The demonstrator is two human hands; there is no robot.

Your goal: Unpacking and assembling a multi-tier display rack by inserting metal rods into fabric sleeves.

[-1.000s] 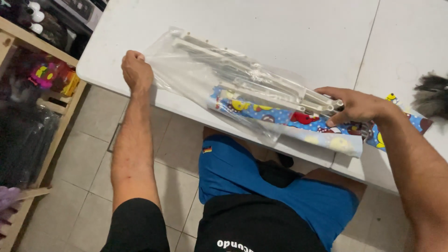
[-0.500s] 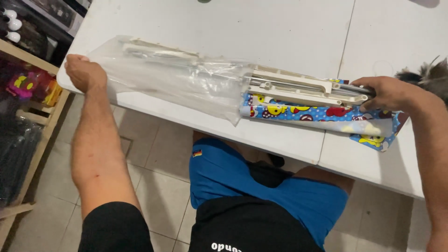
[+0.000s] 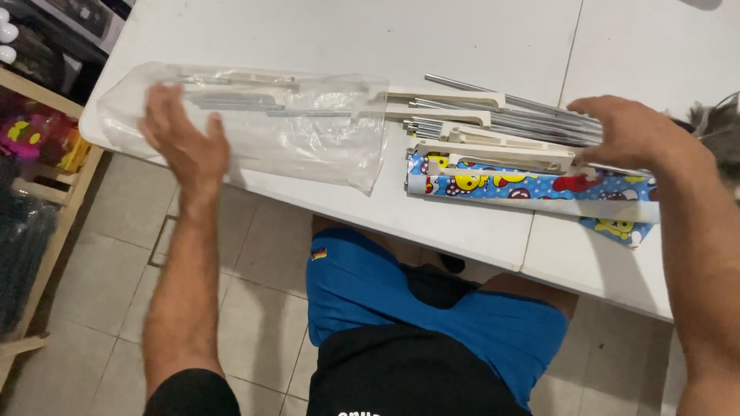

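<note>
A clear plastic bag [image 3: 308, 131] lies along the white table [image 3: 370, 38], still covering the left ends of a bundle of metal rods and cream plastic bars [image 3: 493, 127]. My left hand [image 3: 181, 142] rests flat on the bag's left part, fingers apart. My right hand [image 3: 628, 131] lies over the bare right end of the bundle, fingers curved down on it. A roll of blue cartoon-print fabric [image 3: 532, 189] lies just in front of the bundle, beside my right hand.
A wooden shelf [image 3: 46, 177] with colourful packets stands to the left of the table. A grey furry thing [image 3: 717, 123] shows at the right edge. The floor below is tiled, and my blue shorts are under the table edge.
The bag has slid left off more of the bundle, baring more rods and bars. My left hand moved from the bag's far left end to lie flat on it.
</note>
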